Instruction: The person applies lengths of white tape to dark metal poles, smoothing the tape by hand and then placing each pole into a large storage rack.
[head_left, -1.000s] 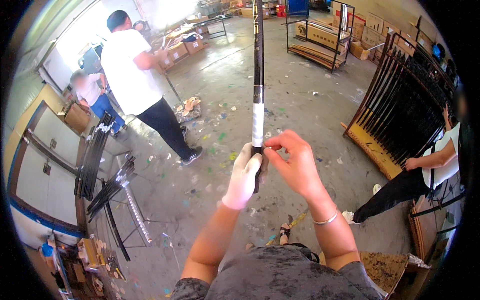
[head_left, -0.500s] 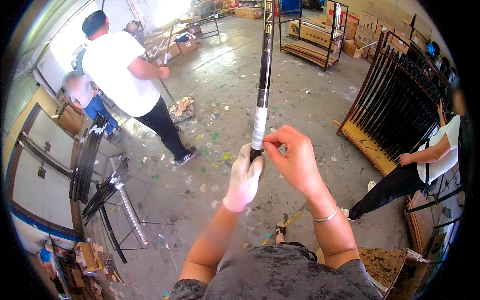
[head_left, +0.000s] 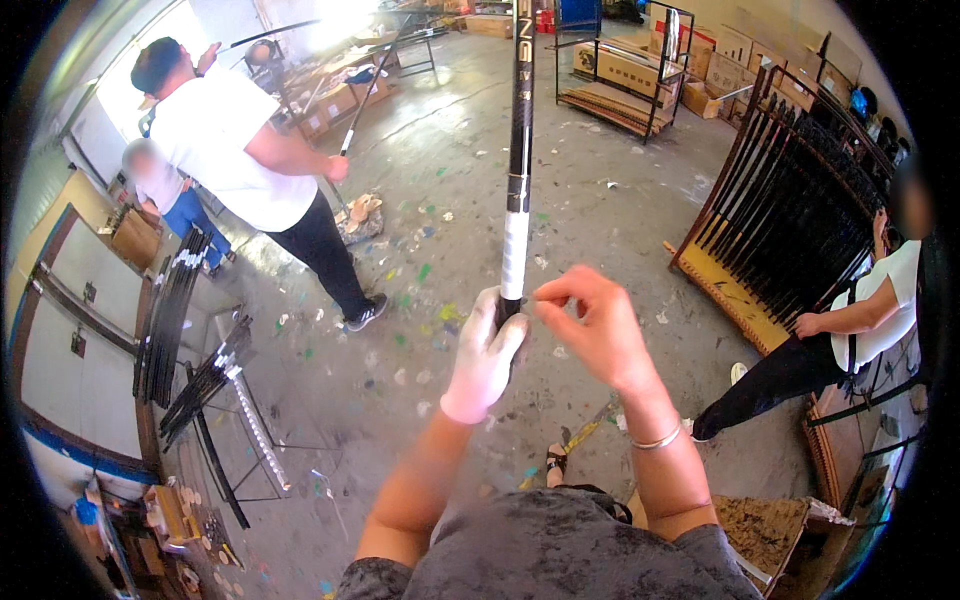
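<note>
Strong daylight enters from the open doorway at the top left and burns out to white glare there. The concrete floor is bright and evenly lit, with soft shadows. Straight edges bend near the round black rim. Two faces are blurred.

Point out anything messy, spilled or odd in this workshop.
The concrete floor is spattered with coloured paint flecks and littered with scraps, with a debris pile near the white-shirted person's feet. The black rod in the gloved left hand looks intact.
</note>
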